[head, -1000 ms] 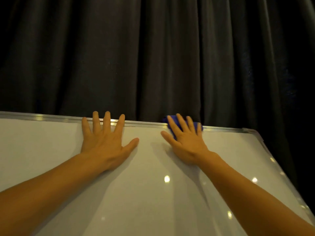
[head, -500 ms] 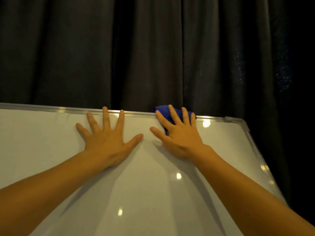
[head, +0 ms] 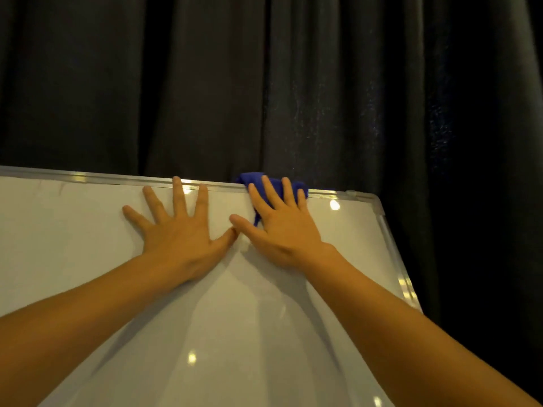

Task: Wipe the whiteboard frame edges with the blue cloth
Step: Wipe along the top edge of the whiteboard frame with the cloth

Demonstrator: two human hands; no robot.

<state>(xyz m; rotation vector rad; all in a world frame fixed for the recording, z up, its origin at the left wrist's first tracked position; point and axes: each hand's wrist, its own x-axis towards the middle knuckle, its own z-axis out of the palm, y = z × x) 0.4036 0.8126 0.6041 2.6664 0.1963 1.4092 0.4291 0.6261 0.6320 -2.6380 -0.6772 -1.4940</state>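
Note:
A white whiteboard (head: 73,245) with a silver metal frame (head: 88,178) fills the lower part of the head view. My right hand (head: 282,227) lies flat with its fingers pressing the blue cloth (head: 255,180) onto the top frame edge, left of the top right corner (head: 373,201). Most of the cloth is hidden under the fingers. My left hand (head: 179,230) rests flat on the board with fingers spread, fingertips at the top edge. The two thumbs touch.
A dark pleated curtain (head: 264,83) hangs right behind the board. The right frame edge (head: 402,274) runs down and to the right, with dark space beyond it.
My right hand and the cloth have slid left along the top frame edge, closing the gap to the left hand until the thumbs meet. The left hand's fingers spread wider.

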